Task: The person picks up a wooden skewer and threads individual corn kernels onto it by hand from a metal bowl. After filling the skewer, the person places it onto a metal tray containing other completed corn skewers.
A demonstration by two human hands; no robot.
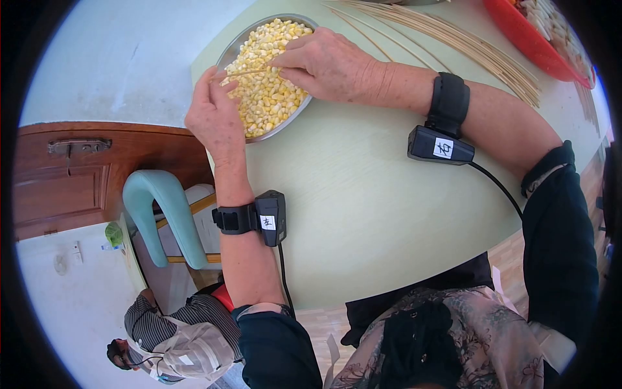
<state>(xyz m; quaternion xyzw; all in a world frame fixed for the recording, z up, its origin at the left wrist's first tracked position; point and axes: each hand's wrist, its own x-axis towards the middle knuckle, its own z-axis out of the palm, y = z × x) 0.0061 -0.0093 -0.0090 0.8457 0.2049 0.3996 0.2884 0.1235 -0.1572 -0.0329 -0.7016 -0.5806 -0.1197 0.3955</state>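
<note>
A round metal bowl (285, 126) filled with loose yellow and white corn kernels (272, 104) stands at the table's far left edge. Over the kernels, a thin bamboo skewer (249, 72) spans the space between my hands. My left hand (217, 117), at the bowl's left side, pinches one end of it. From the right, my right hand (324, 65) reaches over the rim, fingertips closed at the skewer's other end. Whether a kernel sits between those fingertips cannot be made out. Each wrist bears a strapped black box with a cable.
Many loose bamboo skewers (466, 45) lie across the back right of the pale green table (363, 194). A red basin (547, 48) with whitish food stands beyond them. Left of the table are a light blue chair (172, 194), a wooden door (71, 178) and another person (184, 330).
</note>
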